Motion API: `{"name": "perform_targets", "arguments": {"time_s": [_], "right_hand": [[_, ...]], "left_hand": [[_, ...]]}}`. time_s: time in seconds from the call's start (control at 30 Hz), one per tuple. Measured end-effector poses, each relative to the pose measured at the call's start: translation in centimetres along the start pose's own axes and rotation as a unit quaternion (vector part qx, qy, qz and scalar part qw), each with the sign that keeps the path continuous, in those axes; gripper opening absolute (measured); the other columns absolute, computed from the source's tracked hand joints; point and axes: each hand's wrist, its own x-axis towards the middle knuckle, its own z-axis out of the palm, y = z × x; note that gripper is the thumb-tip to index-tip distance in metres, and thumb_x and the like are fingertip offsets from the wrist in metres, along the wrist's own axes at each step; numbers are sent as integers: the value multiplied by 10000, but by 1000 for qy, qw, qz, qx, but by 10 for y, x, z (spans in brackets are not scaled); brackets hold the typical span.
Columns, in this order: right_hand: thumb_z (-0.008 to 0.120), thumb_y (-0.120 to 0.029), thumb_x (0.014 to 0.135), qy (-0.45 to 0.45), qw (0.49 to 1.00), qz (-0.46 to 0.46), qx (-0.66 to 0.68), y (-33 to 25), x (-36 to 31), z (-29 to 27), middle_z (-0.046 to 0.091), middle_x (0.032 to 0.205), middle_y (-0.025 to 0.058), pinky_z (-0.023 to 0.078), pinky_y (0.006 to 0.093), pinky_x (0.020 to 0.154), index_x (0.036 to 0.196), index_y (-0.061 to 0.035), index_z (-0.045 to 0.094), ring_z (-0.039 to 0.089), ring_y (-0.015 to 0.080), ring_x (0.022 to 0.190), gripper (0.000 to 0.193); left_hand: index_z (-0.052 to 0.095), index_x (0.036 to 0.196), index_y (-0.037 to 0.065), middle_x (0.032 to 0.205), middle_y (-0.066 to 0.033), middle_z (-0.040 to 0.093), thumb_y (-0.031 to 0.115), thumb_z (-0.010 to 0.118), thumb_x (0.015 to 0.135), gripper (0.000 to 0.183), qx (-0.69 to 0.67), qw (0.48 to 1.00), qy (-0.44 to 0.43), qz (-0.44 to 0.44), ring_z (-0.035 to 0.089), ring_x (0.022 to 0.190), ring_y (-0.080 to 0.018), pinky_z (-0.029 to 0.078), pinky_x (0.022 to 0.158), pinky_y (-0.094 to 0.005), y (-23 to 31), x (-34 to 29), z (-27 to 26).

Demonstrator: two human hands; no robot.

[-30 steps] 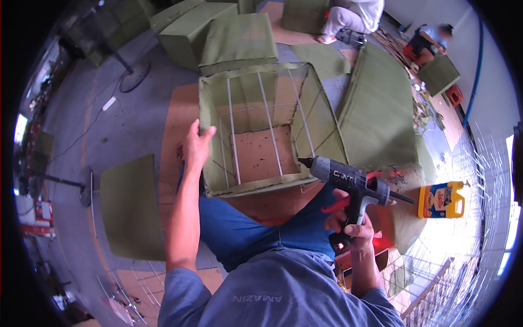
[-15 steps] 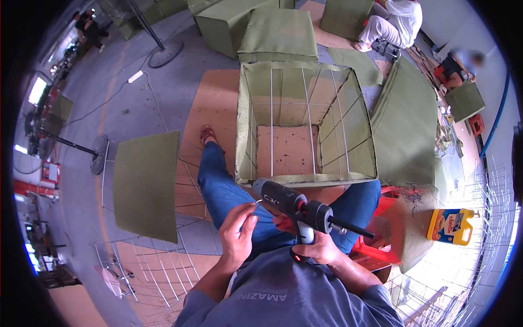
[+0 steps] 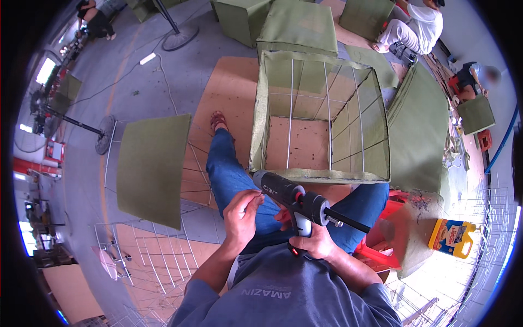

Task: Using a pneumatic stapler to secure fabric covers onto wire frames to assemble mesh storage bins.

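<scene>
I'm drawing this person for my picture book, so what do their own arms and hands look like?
The left hand and right hand are bare, with no gloves. The forearms are bare too, and I can't see a watch or bracelet. The shirt is blue-grey, with short sleeves and faint lettering on the front.

Counting 1 glue gun (image 3: 280, 187); 1 left hand (image 3: 239, 218), 1 right hand (image 3: 317, 243) working (so 2 total); 3 rods (image 3: 328, 114) crossing 1 open green box (image 3: 321, 175); 3 co-workers (image 3: 426, 28) showing; 1 yellow jug (image 3: 452, 237), 1 power strip (image 3: 147, 58) sitting.
</scene>
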Motion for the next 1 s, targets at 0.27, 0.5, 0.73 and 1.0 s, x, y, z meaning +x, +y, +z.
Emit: {"name": "perform_targets", "arguments": {"time_s": [0.27, 0.5, 0.73, 1.0], "right_hand": [[670, 69, 739, 7, 998, -19, -59, -6, 0, -6, 601, 1279, 118, 450, 399, 1072, 1472, -29, 480, 577, 221, 1190, 763], [687, 64, 734, 23, 995, 1, -93, -13, -15, -16, 622, 1198, 115, 468, 376, 1036, 1499, -1, 451, 612, 218, 1141, 804], [645, 65, 736, 49, 994, 1, -102, -23, -34, -25, 587, 1101, 70, 508, 330, 905, 1433, -36, 505, 575, 171, 1017, 718], [671, 18, 742, 103, 989, 20, -103, -27, -64, -41, 598, 1058, 60, 498, 321, 837, 1425, -51, 528, 575, 158, 963, 701]], "left_hand": [[690, 1070, -115, 1036, -156, 730, -22, 675, 1004, 115, 20, 999, -11, 22, 753, 879, -209, 616, 801, -309, -3, -1, 4], [720, 1027, -64, 1011, -149, 755, -13, 756, 935, 112, -14, 1000, -13, 10, 748, 877, -207, 610, 798, -303, 4, -3, 18], [725, 1016, -51, 1009, -142, 758, -5, 757, 933, 100, -15, 999, -46, 20, 752, 880, -224, 610, 799, -312, 10, -5, 36], [724, 1008, -75, 985, -143, 745, 0, 740, 948, 97, 8, 992, -104, 75, 752, 856, -213, 609, 779, -308, 24, -1, 61]]}}
